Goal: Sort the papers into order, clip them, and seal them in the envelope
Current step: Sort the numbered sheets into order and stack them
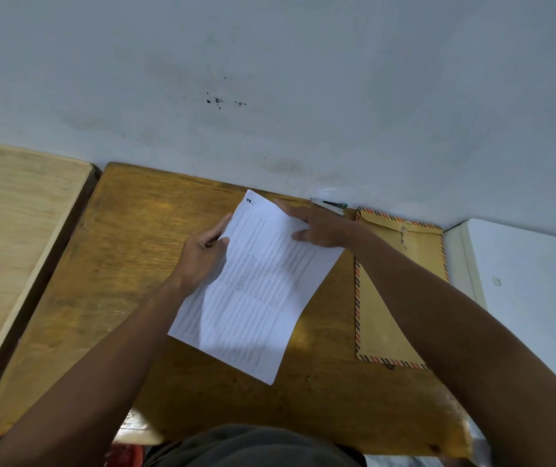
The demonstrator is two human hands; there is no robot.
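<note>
A stack of white printed papers (256,291) is held tilted above the brown wooden desk (118,264), its top sheet marked with a handwritten number in the upper left corner. My left hand (202,257) grips the stack's left edge, thumb on top. My right hand (320,227) holds the upper right edge, fingers spread over the sheet. A tan envelope (384,318) with a red-and-black striped border and a string tie lies flat on the desk to the right, partly under my right forearm. How many sheets the stack has is hidden.
A small clear packet with a dark and green item (332,204) lies at the desk's far edge by the wall. A lighter wooden desk (16,237) stands to the left across a narrow gap. A white surface (532,281) adjoins on the right.
</note>
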